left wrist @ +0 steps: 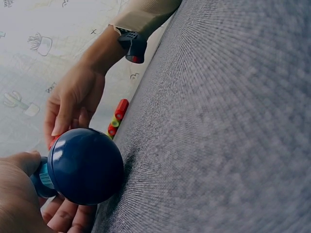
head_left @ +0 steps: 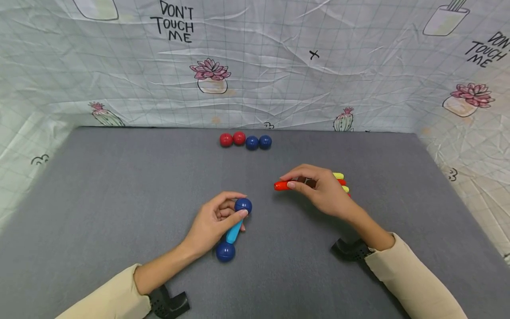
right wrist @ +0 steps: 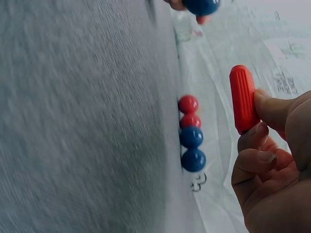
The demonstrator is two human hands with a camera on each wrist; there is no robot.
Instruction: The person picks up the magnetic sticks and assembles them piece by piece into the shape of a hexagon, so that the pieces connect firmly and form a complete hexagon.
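Observation:
My left hand [head_left: 217,217] pinches the upper blue ball [head_left: 243,205] of a joined piece. A light blue stick [head_left: 234,232] runs down from that ball to a second blue ball [head_left: 225,251]. In the left wrist view the lower ball [left wrist: 86,166] looms large and hides part of the stick. My right hand [head_left: 324,191] holds a red stick [head_left: 282,185] between thumb and fingers, to the right of the blue piece and apart from it. The right wrist view shows this ribbed red stick [right wrist: 243,98] raised off the table.
Two red balls [head_left: 226,140] and two blue balls [head_left: 265,142] stand in a row at the back of the grey table [head_left: 119,190]. Several yellow and red sticks [head_left: 338,176] lie partly hidden behind my right hand. A printed cloth [head_left: 263,84] rises behind.

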